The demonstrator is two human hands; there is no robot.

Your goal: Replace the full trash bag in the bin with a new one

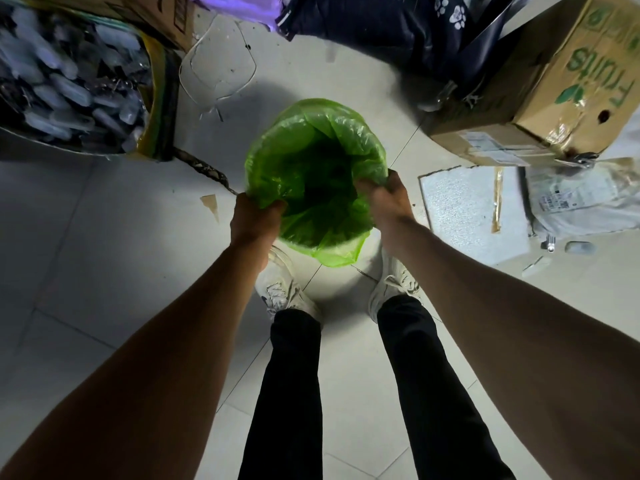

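A translucent green trash bag [313, 143] lines a bin standing on the tiled floor just ahead of my feet. The bag's mouth is spread open, and its edge is folded over the bin's rim. A pale strip of the bin's wall [360, 245] shows under the plastic on the near side. My left hand [256, 220] grips the bag's edge at the near left of the rim. My right hand [389, 199] grips the edge at the near right. The inside of the bag looks dark and I see nothing in it.
A cardboard box marked "Fruits" [540, 98] lies at the right, with a white foam sheet [464, 209] and a wrapped parcel [585, 199] below it. A sack of plastic bottles [69, 81] sits at the left. Dark bags [381, 26] fill the far side. A wire loop [218, 67] lies on the floor.
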